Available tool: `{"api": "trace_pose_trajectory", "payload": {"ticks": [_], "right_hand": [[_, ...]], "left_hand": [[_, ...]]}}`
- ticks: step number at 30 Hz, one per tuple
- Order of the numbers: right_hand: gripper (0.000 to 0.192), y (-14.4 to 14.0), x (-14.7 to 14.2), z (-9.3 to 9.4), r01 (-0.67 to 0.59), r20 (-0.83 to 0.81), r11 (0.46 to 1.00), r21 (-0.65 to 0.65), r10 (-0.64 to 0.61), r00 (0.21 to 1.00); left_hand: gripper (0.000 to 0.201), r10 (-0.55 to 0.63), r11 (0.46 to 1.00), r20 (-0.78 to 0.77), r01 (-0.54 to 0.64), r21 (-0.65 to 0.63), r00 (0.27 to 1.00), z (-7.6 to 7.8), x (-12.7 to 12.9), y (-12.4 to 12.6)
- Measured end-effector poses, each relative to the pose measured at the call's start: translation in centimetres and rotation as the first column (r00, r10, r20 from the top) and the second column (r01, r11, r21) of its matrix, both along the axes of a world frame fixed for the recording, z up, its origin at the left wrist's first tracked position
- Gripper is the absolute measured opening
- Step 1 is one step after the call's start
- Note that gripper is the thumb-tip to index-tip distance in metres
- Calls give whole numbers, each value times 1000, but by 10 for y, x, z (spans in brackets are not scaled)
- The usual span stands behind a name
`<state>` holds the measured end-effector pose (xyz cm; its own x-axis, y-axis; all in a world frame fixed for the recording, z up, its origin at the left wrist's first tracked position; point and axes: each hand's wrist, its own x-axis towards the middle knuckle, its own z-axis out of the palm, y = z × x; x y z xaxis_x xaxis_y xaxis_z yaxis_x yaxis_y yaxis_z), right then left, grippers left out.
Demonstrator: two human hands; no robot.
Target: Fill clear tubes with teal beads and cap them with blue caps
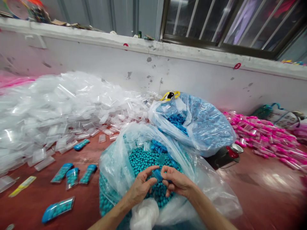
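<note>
Over a clear plastic bag point(112, 169) filled with teal beads point(141, 161), my two hands meet at a small blue plastic cap point(157, 175). My left hand point(144, 183) has thumb and index finger curved around the cap's left side. From the other side, my right hand point(176, 180) pinches it with the fingers curled. Whether a clear case is joined to the cap is blurred. Several clear cases point(136, 142) and blue caps point(158, 147) lie on the beads at the bag's back. A bunched white plastic bundle point(145, 212) sits below my wrists.
Filled blue-capped cases point(61, 172) lie on the red tabletop point(91, 204) at left. A large heap of clear cases point(64, 102) lies behind. A second bag point(211, 124) holds blue caps point(177, 123). Pink-capped items point(261, 134) are piled right, near a red-and-silver jar point(235, 150).
</note>
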<state>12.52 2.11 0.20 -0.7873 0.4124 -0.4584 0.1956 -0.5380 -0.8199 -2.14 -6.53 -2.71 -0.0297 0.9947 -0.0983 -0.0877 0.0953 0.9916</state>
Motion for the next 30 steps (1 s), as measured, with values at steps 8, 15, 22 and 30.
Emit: {"api": "trace_pose_trajectory", "payload": {"ticks": [8,15,22,30], "right_hand": [[42,-2,9,-12,-55,-114,993,-105,42,993],[38,-8,8,-14,29,-82,990,-135,-40,996],[33,-6,7,-11,16,-50,993,-120,-23,999],[28,-6,4,-12,30,-11,995,-92,-31,999]], "left_hand": [[51,-33,999,35,34,-16,999,7,1,3],[52,-55,996,-34,52,-70,998,14,-1,-3],[51,30,992,-1,-30,-123,1000,3,1,2],[62,33,977,-164,-66,-201,986,12,4,0]]}}
